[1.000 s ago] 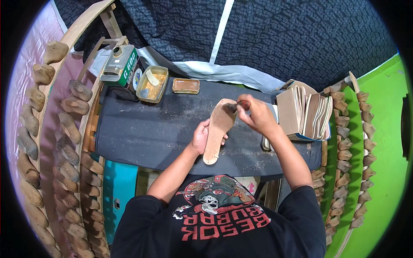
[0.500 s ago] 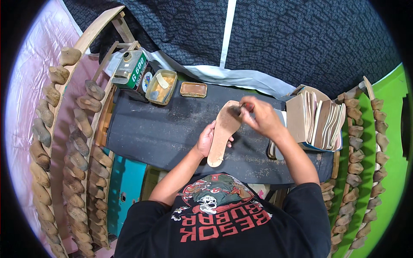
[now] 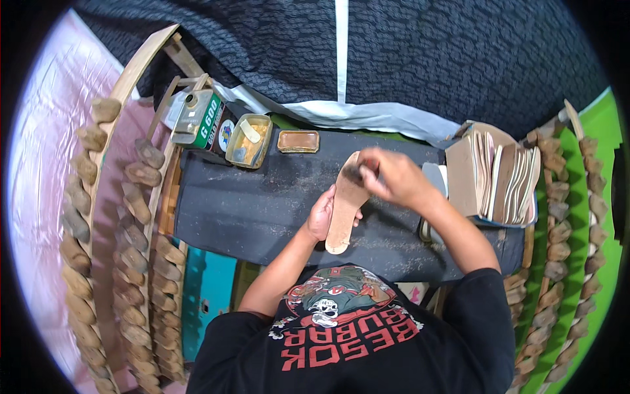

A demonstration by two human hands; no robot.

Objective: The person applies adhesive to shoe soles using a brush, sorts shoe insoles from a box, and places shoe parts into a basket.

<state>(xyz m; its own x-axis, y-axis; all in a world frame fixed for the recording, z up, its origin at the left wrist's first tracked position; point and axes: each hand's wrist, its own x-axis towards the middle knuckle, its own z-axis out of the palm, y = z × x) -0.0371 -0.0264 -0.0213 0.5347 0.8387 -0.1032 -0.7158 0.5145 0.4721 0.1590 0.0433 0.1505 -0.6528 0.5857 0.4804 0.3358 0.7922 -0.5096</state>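
Note:
A tan, foot-shaped insole (image 3: 342, 220) slants over the dark work table, its narrow heel end towards me. My left hand (image 3: 321, 215) grips it from the left side, thumb along the edge and fingertips showing beyond its right edge. My right hand (image 3: 396, 176) is closed over the broad toe end. From its fingers comes a small brush (image 3: 354, 173), whose dark bristles touch or nearly touch the insole's upper face. The fingers hide the brush's handle.
Back left stand a green and black metal can (image 3: 205, 118), a yellowish glue tub (image 3: 264, 152) with a pale spatula, and a small brown dish (image 3: 298, 141). A box (image 3: 462, 177) of upright soles sits right. Racks of wooden shoe lasts (image 3: 79, 253) flank the table (image 3: 216, 197).
My right hand has turned and shifted slightly over the toe end, hiding the brush's red handle part that showed before. My left hand keeps its hold. The whole view has shifted a little.

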